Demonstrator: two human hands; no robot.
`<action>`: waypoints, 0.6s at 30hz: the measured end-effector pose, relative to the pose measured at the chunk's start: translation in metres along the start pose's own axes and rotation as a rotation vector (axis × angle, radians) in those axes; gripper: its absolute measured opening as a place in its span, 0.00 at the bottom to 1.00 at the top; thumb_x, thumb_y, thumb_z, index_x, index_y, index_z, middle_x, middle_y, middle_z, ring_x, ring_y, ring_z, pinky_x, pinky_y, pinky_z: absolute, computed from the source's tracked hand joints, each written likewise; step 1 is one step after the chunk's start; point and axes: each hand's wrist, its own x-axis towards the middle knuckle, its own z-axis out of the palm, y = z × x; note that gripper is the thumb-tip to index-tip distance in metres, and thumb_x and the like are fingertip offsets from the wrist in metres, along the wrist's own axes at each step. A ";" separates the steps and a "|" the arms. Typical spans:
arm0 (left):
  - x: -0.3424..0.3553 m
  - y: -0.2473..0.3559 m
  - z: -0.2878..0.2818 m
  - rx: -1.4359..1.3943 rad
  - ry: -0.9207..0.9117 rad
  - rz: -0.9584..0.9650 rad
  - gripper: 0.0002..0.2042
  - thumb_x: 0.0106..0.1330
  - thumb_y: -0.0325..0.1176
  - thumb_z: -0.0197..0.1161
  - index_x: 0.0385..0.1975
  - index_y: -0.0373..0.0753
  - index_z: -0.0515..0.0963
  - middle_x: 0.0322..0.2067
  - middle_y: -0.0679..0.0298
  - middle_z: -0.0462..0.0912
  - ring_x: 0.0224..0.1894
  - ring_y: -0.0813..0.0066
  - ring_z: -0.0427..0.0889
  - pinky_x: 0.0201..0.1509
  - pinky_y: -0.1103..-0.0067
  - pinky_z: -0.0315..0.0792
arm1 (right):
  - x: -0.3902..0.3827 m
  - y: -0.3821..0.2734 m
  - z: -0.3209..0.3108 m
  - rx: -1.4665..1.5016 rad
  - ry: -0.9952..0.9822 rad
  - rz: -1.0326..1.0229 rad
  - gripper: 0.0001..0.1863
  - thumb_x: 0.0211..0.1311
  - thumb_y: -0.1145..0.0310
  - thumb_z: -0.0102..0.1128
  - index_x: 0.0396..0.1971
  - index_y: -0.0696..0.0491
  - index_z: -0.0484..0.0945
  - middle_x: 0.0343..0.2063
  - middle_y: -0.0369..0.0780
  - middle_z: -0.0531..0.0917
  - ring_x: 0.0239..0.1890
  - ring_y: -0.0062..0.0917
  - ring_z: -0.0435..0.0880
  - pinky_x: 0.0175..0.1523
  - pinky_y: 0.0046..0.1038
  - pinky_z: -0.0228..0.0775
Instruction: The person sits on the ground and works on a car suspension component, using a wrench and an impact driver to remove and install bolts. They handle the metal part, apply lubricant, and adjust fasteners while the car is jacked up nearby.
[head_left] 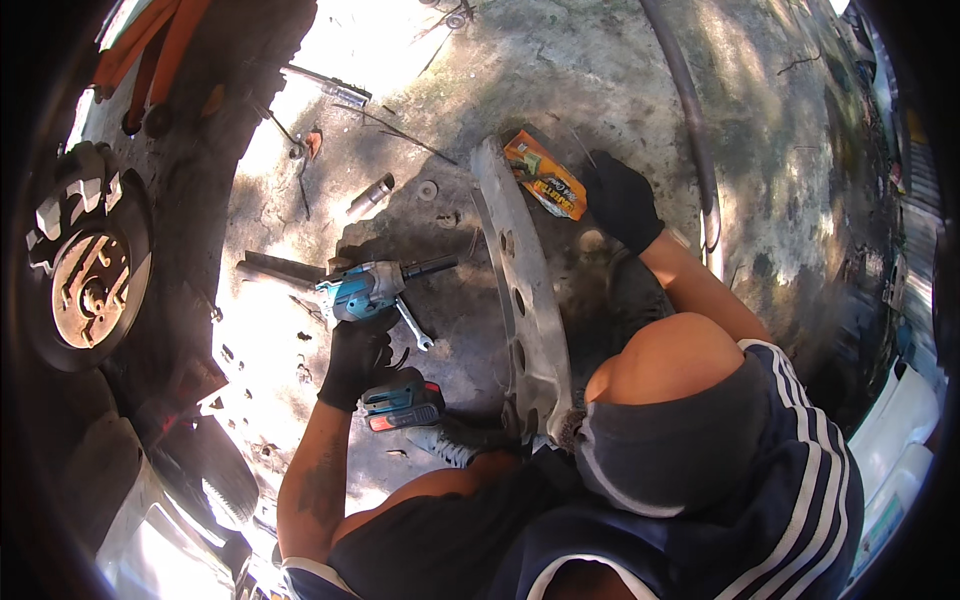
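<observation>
My left hand (358,355), in a black glove, is closed around the grip of a blue cordless impact wrench (365,290). A dark socket (430,266) on its nose points right, and its battery (405,405) hangs below the hand. An open-end wrench (415,325) lies beside the tool. My right hand (618,203), also gloved, is beside an orange box (545,172) on the ground. Its fingers look bunched, with a thin stick-like line at their tips; what they hold is unclear. Between my legs stretches a long grey metal arm (522,285) with several holes.
A metal cylinder (370,197) and a washer (428,190) lie on the concrete. Farther off is a ratchet-like tool (345,93). A wheel hub (92,292) stands at left, below orange metal legs (150,50). A dark hose (690,110) curves at right, and white jugs (900,430) stand at the edge.
</observation>
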 end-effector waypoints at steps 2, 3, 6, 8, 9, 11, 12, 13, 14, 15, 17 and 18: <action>0.001 -0.003 -0.003 -0.066 -0.038 -0.056 0.17 0.64 0.41 0.65 0.16 0.44 0.72 0.10 0.73 0.65 0.10 0.83 0.64 0.14 0.80 0.57 | 0.002 0.003 0.002 -0.110 0.053 -0.010 0.14 0.62 0.61 0.56 0.45 0.51 0.74 0.35 0.48 0.80 0.36 0.43 0.81 0.40 0.43 0.73; 0.001 0.009 -0.002 -0.140 -0.059 -0.120 0.18 0.64 0.42 0.66 0.15 0.45 0.71 0.10 0.73 0.65 0.10 0.83 0.63 0.14 0.80 0.56 | 0.003 0.004 0.000 -0.186 0.060 -0.032 0.16 0.61 0.61 0.57 0.46 0.51 0.74 0.38 0.47 0.79 0.38 0.43 0.80 0.41 0.43 0.72; 0.000 0.006 -0.003 -0.160 -0.060 -0.131 0.18 0.64 0.43 0.66 0.15 0.45 0.71 0.10 0.73 0.65 0.10 0.84 0.64 0.14 0.80 0.56 | 0.003 0.000 -0.005 -0.296 0.130 -0.153 0.21 0.58 0.62 0.59 0.51 0.51 0.73 0.45 0.45 0.76 0.44 0.42 0.77 0.44 0.42 0.70; -0.005 0.008 -0.005 -0.176 0.001 -0.173 0.17 0.64 0.43 0.67 0.16 0.44 0.72 0.11 0.73 0.66 0.10 0.84 0.65 0.14 0.80 0.57 | 0.007 -0.016 -0.003 -0.201 0.243 -0.320 0.24 0.56 0.62 0.61 0.53 0.51 0.72 0.46 0.44 0.75 0.46 0.41 0.76 0.46 0.42 0.69; -0.003 0.011 -0.001 -0.221 0.030 -0.242 0.17 0.64 0.42 0.67 0.16 0.44 0.73 0.11 0.73 0.67 0.11 0.84 0.65 0.14 0.81 0.57 | 0.007 -0.021 0.000 -0.156 0.215 -0.337 0.23 0.56 0.64 0.62 0.53 0.52 0.73 0.44 0.45 0.76 0.46 0.42 0.75 0.47 0.42 0.68; -0.001 0.014 0.003 -0.251 0.091 -0.312 0.14 0.63 0.40 0.67 0.19 0.41 0.75 0.12 0.72 0.69 0.12 0.85 0.67 0.15 0.81 0.60 | 0.004 -0.030 0.011 -0.054 0.156 -0.368 0.23 0.54 0.67 0.64 0.51 0.54 0.74 0.40 0.45 0.77 0.46 0.43 0.74 0.50 0.42 0.66; -0.001 0.014 0.003 -0.239 0.124 -0.312 0.12 0.62 0.38 0.68 0.22 0.38 0.78 0.13 0.72 0.71 0.13 0.85 0.69 0.17 0.80 0.61 | 0.004 -0.031 0.015 -0.030 0.125 -0.367 0.22 0.54 0.67 0.64 0.50 0.54 0.74 0.40 0.45 0.77 0.45 0.43 0.74 0.49 0.42 0.66; -0.001 0.012 0.004 -0.226 0.156 -0.312 0.11 0.61 0.37 0.68 0.24 0.36 0.80 0.14 0.71 0.73 0.15 0.85 0.70 0.18 0.80 0.63 | 0.005 -0.032 0.019 -0.005 0.094 -0.366 0.21 0.54 0.67 0.64 0.49 0.54 0.75 0.39 0.45 0.76 0.44 0.43 0.74 0.49 0.42 0.66; -0.002 0.001 0.006 -0.100 0.259 -0.105 0.11 0.61 0.37 0.68 0.24 0.35 0.80 0.14 0.70 0.74 0.15 0.84 0.71 0.19 0.79 0.64 | 0.008 -0.034 0.024 0.023 0.061 -0.370 0.20 0.54 0.67 0.64 0.48 0.54 0.75 0.39 0.45 0.76 0.43 0.43 0.74 0.48 0.42 0.66; -0.002 -0.008 0.012 0.026 0.355 0.104 0.11 0.61 0.37 0.68 0.25 0.35 0.81 0.14 0.68 0.75 0.15 0.83 0.72 0.19 0.78 0.65 | 0.010 -0.032 0.028 -0.008 0.049 -0.364 0.18 0.55 0.67 0.63 0.46 0.54 0.76 0.38 0.45 0.76 0.43 0.43 0.74 0.47 0.42 0.66; -0.006 -0.015 0.015 0.212 0.446 0.286 0.12 0.61 0.38 0.68 0.26 0.34 0.82 0.16 0.65 0.79 0.16 0.79 0.75 0.21 0.77 0.67 | 0.014 -0.028 0.034 -0.069 0.022 -0.351 0.14 0.55 0.68 0.62 0.42 0.53 0.76 0.36 0.45 0.76 0.42 0.42 0.74 0.45 0.42 0.67; -0.009 -0.013 0.016 0.270 0.444 0.257 0.13 0.61 0.40 0.68 0.27 0.34 0.82 0.17 0.62 0.80 0.16 0.77 0.77 0.22 0.77 0.69 | 0.016 -0.026 0.035 -0.071 0.050 -0.355 0.12 0.54 0.68 0.61 0.39 0.52 0.77 0.34 0.44 0.77 0.40 0.42 0.76 0.44 0.43 0.68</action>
